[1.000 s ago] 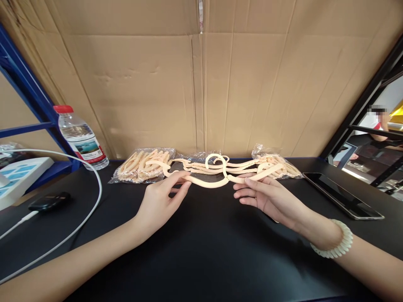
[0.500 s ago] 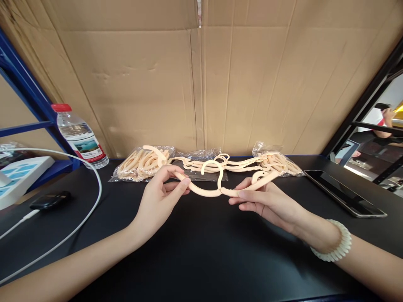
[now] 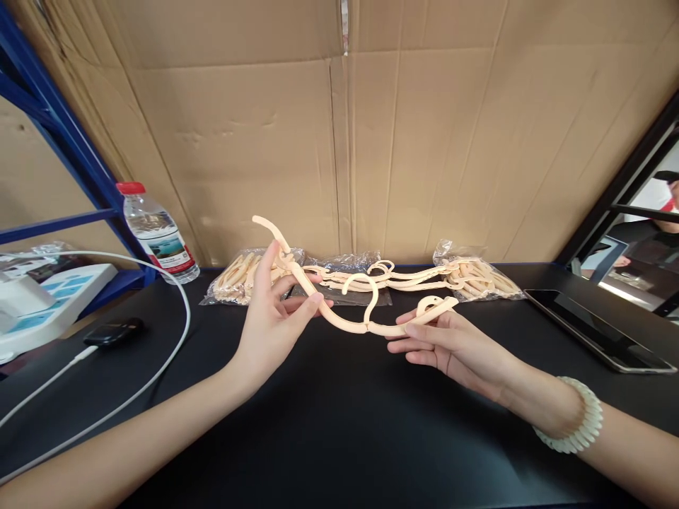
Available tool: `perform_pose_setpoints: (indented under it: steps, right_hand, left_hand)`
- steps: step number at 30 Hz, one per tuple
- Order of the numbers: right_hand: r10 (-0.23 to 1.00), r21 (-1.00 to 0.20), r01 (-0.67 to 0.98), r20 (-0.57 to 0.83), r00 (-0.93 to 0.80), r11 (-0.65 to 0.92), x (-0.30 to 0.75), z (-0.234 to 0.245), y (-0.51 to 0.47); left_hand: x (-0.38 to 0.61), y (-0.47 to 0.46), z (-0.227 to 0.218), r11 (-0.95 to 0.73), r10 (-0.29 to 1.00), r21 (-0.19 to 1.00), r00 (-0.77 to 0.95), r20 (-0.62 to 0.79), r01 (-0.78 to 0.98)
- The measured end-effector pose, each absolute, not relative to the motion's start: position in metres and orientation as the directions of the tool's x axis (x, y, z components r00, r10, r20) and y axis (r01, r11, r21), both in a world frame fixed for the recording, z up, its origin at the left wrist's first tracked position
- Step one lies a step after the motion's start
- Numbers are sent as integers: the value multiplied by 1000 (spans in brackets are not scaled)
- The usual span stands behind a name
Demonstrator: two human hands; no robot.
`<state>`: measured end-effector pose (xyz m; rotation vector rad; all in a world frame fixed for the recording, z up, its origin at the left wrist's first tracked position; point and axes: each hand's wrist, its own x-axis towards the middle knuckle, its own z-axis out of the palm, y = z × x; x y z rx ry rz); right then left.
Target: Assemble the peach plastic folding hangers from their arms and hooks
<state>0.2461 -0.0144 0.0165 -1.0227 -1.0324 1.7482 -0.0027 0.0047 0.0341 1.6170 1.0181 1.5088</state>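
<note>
A peach-coloured folding clothes hanger (image 3: 344, 325) is held above the black table, its hook upward in the middle. My left hand (image 3: 276, 318) pinches its left arm between thumb and fingers; beyond the fingertips a jointed end piece sticks up and to the left. My right hand (image 3: 450, 339) grips the right arm, where an end piece with a curled part lies folded back over the fingers. Behind the hands, several similar hangers (image 3: 408, 277) lie in a row on the table, partly hidden.
Clear bags of hanger parts lie at the left (image 3: 233, 279) and right (image 3: 480, 279) against the cardboard wall (image 3: 254, 155). A water bottle (image 3: 159, 237), power strip (image 3: 58, 300) and white cable (image 3: 185, 318) are left. A phone (image 3: 599, 329) lies right. Another person (image 3: 652, 240) shows beyond the frame.
My left hand has tilted the hanger's left arm upward, and its end piece now stands higher. The right side is slightly lower. The view has shifted a little left.
</note>
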Motion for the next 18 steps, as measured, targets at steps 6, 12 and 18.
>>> perform_pose_setpoints:
  steps: [6, 12, 18]
  right_hand:
    - [927, -923, -240, -224, -299, -301, 244, 15, -16]
    - [938, -907, -304, -211, -274, -293, 246, 16, -12]
    - [950, -904, -344, -168, -262, -254, 250, 16, -9]
  left_hand:
    - [-4, 4, 35, -453, 892, 890, 38, 451, 57]
    - [-6, 3, 33, -455, 890, 881, 89, 447, 131]
    - [-4, 0, 34, -464, 886, 875, 63, 459, 141]
